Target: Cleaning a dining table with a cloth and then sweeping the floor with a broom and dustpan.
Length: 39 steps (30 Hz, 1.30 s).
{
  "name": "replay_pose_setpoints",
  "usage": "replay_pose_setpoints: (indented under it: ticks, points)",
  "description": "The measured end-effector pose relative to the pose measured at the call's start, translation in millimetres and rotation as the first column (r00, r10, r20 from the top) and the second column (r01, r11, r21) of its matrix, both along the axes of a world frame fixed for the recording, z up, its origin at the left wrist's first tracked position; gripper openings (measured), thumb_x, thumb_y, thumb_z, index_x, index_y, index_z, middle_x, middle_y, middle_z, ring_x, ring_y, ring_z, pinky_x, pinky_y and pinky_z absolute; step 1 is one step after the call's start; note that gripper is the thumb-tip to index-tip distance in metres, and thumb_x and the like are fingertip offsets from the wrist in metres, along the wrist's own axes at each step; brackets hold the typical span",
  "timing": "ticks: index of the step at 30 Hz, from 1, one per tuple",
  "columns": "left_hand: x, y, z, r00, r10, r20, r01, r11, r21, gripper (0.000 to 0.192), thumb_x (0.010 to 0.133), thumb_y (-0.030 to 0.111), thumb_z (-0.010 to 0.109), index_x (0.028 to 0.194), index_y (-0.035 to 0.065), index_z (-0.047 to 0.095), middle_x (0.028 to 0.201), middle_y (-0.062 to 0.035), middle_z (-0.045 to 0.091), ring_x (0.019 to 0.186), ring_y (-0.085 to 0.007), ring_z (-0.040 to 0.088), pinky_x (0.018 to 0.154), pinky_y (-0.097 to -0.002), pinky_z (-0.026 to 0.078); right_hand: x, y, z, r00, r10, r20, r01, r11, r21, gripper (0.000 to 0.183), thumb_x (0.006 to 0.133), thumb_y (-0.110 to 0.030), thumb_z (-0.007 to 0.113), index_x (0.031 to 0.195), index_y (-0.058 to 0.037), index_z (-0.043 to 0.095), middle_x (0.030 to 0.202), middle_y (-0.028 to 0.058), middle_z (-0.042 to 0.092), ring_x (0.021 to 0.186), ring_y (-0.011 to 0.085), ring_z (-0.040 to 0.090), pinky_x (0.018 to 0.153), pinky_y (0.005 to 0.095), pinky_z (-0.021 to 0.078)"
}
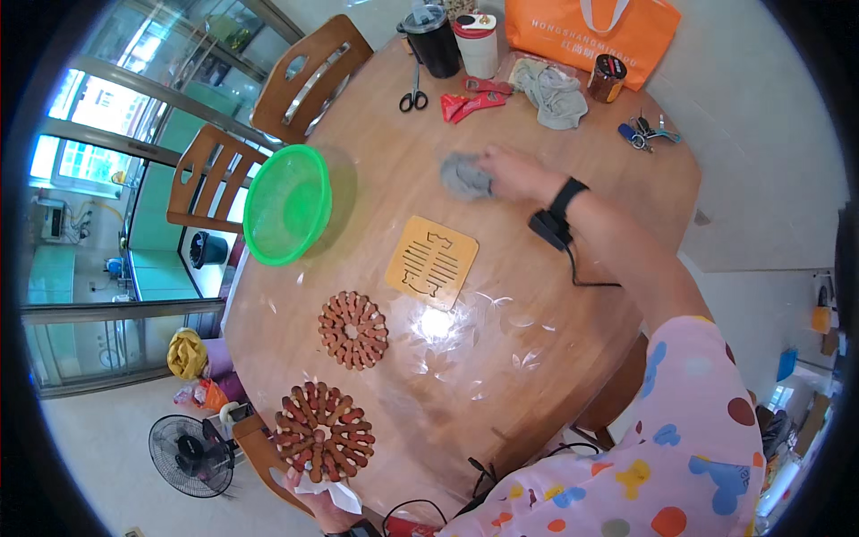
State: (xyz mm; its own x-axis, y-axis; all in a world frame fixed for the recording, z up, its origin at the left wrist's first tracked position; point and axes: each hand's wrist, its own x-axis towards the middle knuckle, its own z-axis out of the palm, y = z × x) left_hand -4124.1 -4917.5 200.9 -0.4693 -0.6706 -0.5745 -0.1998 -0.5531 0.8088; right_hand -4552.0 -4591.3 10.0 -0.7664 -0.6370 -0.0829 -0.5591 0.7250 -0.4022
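My right hand [513,176] presses a bunched grey cloth [464,177] against the wooden table; hand and cloth are slightly blurred. At the table's near left edge, my left hand [321,505] grips the rim of a round brown wooden trivet [303,429], with a white tissue [335,495] between them. The trivet hides part of that hand's fingers. A similar round trivet [335,332] lies flat beyond it. Between the hands rests a square yellow wooden trivet [433,262] with cut-out slots.
A green plastic basin [288,205] stands at the left edge. Scissors [414,99], red wrappers [473,102], a black tumbler [436,47], a white cup [478,50], another cloth [553,94], a jar [607,77], keys [644,134] and an orange bag [590,33] line the far side.
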Motion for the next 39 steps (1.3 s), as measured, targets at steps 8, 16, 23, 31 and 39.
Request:
replay_pose_setpoints:
  ticks: [8, 16, 23, 31, 39]
  points:
    - [-49.0, 12.4, -20.0, 0.986, -0.067, -0.151, 0.086, 0.988, 0.125, 0.042, 0.080, 0.040, 0.051, 0.110, 0.0113, 0.057, 0.104, -0.0091, 0.066, 0.060, -0.0136, 0.057, 0.050, -0.0269, 0.047, 131.8, 67.9, 30.4, 0.901, 0.286, 0.325, -0.246, 0.956, -0.159, 0.053, 0.067, -0.009, 0.066, 0.119, -0.0094, 0.057, 0.107, 0.0121, 0.055, 0.102, 0.0293, 0.054, 0.085, 0.0365, 0.0461]
    - [-118.1, 73.6, 7.7, 0.988, -0.127, -0.084, 0.135, 0.985, 0.108, 0.038, 0.079, 0.036, 0.051, 0.104, 0.0083, 0.058, 0.105, -0.0109, 0.063, 0.078, -0.0163, 0.060, 0.059, -0.0282, 0.051, 30.9, 82.9, 58.6, 0.978, -0.204, 0.036, 0.205, 0.978, -0.031, 0.044, 0.075, -0.009, 0.060, 0.120, -0.0085, 0.056, 0.112, 0.0151, 0.053, 0.104, 0.0324, 0.055, 0.086, 0.0409, 0.0472]
    - [-106.8, 64.3, -10.9, 0.931, -0.235, -0.280, 0.306, 0.919, 0.247, 0.054, 0.075, 0.037, 0.051, 0.119, 0.0053, 0.052, 0.111, -0.0156, 0.061, 0.076, -0.0215, 0.061, 0.059, -0.0286, 0.052, -34.1, 65.1, -9.8, 0.840, -0.500, -0.211, 0.489, 0.866, -0.107, 0.030, 0.078, -0.009, 0.056, 0.107, -0.0097, 0.061, 0.105, 0.0190, 0.056, 0.097, 0.0351, 0.058, 0.082, 0.0444, 0.0490]
    - [-198.7, 79.0, -3.6, 0.885, -0.450, -0.120, 0.450, 0.893, -0.025, 0.037, 0.081, 0.035, 0.059, 0.105, 0.0071, 0.057, 0.105, -0.0089, 0.060, 0.087, -0.0266, 0.062, 0.067, -0.0342, 0.055, 121.4, 60.8, 7.6, 0.988, 0.066, 0.142, -0.046, 0.989, -0.140, 0.040, 0.072, -0.013, 0.065, 0.111, -0.0086, 0.061, 0.101, 0.0145, 0.055, 0.096, 0.0319, 0.054, 0.082, 0.0414, 0.0470]
    - [-376.8, 115.5, -84.9, 0.551, -0.834, -0.040, 0.806, 0.543, -0.236, 0.021, 0.085, 0.030, 0.060, 0.093, 0.0109, 0.060, 0.075, 0.0003, 0.059, 0.064, -0.0130, 0.059, 0.058, -0.0281, 0.048, 159.0, 163.2, 51.8, 0.967, -0.109, 0.230, 0.196, 0.895, -0.401, 0.059, 0.076, -0.008, 0.064, 0.132, -0.0077, 0.046, 0.119, 0.0137, 0.054, 0.113, 0.0300, 0.050, 0.096, 0.0358, 0.0412]
